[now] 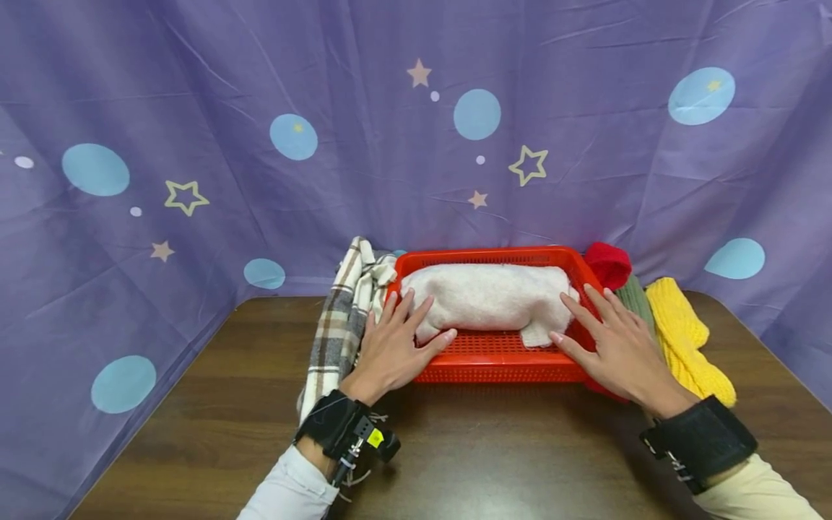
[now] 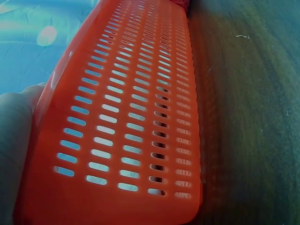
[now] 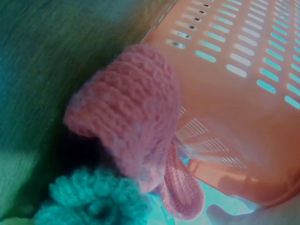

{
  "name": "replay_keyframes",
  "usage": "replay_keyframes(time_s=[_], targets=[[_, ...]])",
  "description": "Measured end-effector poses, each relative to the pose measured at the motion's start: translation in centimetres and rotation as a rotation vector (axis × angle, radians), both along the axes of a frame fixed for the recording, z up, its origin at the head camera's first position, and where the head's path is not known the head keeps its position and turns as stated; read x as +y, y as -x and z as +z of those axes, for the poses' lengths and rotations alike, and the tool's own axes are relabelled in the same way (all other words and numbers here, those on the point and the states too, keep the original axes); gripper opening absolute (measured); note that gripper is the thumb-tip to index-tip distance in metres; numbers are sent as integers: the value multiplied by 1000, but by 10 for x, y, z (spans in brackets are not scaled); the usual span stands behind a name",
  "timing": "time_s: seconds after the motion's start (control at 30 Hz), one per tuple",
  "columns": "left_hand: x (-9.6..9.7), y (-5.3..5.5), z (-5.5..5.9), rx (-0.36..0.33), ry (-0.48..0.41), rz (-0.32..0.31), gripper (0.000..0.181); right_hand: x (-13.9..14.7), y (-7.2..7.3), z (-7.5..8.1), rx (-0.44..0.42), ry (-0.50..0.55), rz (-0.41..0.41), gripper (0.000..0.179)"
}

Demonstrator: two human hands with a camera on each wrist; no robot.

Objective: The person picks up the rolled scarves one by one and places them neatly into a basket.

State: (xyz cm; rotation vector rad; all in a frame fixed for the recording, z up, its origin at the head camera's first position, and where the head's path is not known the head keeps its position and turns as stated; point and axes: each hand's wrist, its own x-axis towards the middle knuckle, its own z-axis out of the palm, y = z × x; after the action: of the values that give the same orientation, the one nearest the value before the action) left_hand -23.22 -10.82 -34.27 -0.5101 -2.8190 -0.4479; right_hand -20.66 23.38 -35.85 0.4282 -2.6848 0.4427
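A rolled white fuzzy cloth (image 1: 484,296) lies lengthwise inside a red plastic basket (image 1: 500,372) with slotted walls. My left hand (image 1: 395,350) is at the basket's near left corner, fingers spread and straight, fingertips over the left end of the cloth. On the other side my right hand (image 1: 617,347) reaches across the right rim, fingers also spread, fingertips at the cloth's right end. Neither hand is curled round anything. In the left wrist view the basket's slotted front wall (image 2: 136,112) fills the middle, with part of the hand along the left edge.
Left of the basket lies a brown, grey and white plaid scarf (image 1: 338,325) with fringe. To the right are a red knit piece (image 1: 607,265), a green knit piece (image 1: 635,297) and a yellow knit piece (image 1: 682,332). A purple curtain (image 1: 390,195) hangs behind the wooden table (image 1: 487,455).
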Motion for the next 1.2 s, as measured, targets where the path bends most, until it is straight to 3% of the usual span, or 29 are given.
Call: replay_keyframes(time_s=[1.2], targets=[[0,-1,-1,8,15,8,79,0,-1,2,-47,-20,-8,77]])
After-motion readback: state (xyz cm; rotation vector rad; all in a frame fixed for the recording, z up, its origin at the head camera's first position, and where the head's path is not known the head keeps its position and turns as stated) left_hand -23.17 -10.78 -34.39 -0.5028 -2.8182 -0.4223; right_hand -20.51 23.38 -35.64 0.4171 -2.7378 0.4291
